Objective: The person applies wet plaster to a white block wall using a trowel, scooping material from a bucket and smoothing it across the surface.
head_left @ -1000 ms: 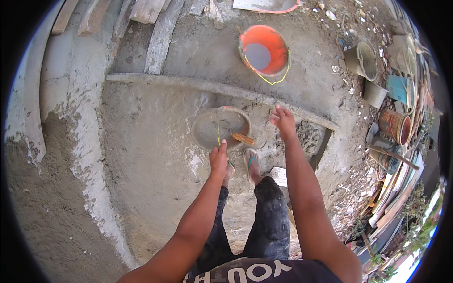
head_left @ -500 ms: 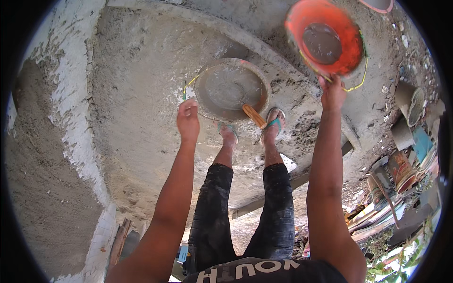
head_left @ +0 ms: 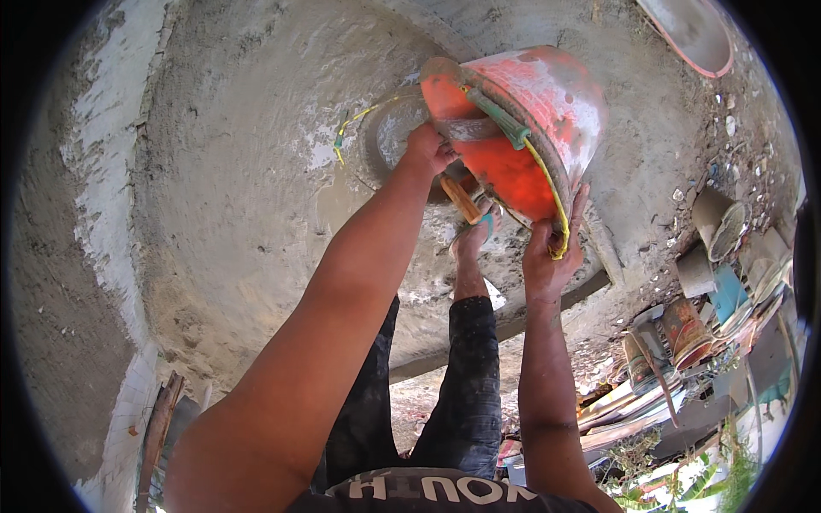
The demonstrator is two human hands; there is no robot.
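Note:
An orange-red bucket [head_left: 522, 184] with a whitish, cement-smeared outside is tipped on its side, mouth toward the left, grey slurry at its lower lip. My right hand [head_left: 552, 256] grips its near rim, beside the yellow rope handle with a green grip sleeve [head_left: 505, 120]. At the lip my left hand [head_left: 430, 151] has its fingers curled against the rim, partly hidden. Below the mouth, a round tub [head_left: 376, 141] of wet grey mix sits on the ground, largely covered by my arm and the bucket. A wooden tool handle [head_left: 460, 200] sticks out of it.
My sandalled foot [head_left: 473, 235] stands close to the tub. Another reddish-rimmed container [head_left: 723, 60] is at the far right. Old buckets [head_left: 717, 218], boards and scrap [head_left: 633, 406] lie along the right. A low, rough plastered wall [head_left: 111, 154] runs down the left.
The orange-red bucket has come left and nearer, turning from mouth-up to tipped over the tub. My left hand has moved right from the tub's rope handle to the bucket's lip.

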